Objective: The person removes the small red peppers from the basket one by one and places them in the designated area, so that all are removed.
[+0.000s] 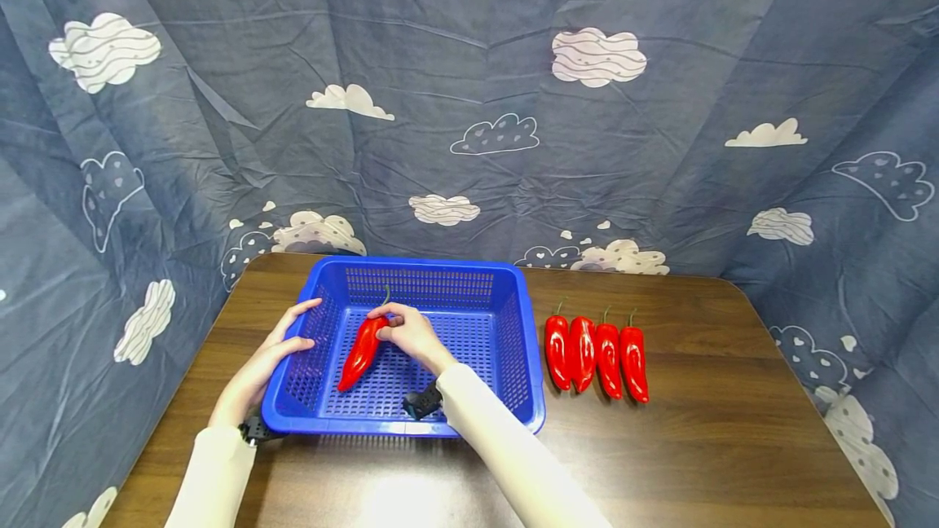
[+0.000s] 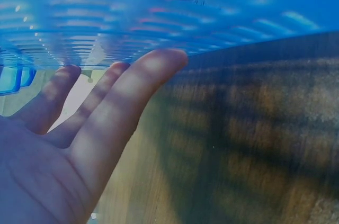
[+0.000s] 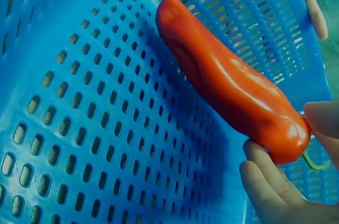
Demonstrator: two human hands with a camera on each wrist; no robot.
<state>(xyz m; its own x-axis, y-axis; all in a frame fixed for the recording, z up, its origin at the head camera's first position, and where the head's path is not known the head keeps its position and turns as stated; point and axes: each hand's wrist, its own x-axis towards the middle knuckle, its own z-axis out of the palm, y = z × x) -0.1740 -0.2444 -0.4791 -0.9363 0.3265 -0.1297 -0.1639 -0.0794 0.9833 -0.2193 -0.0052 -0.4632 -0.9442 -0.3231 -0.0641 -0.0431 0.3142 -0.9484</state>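
My right hand (image 1: 412, 334) pinches a glossy red chili pepper (image 1: 361, 355) near its green-stemmed end, over the left part of a blue plastic basket (image 1: 469, 428). In the right wrist view the pepper (image 3: 228, 81) slants above the slotted basket floor, with thumb and fingers at its stem end. My left hand (image 1: 266, 363) holds the basket's left side, two digits reaching over the rim. From the left wrist, the other fingers of this hand (image 2: 100, 123) show against the outside of the slotted wall.
Several more red peppers (image 1: 583, 354) lie side by side on the brown wooden table (image 1: 704, 398), right of the basket. A dark blue curtain (image 1: 484, 88) with cloud prints hangs behind and around the table.
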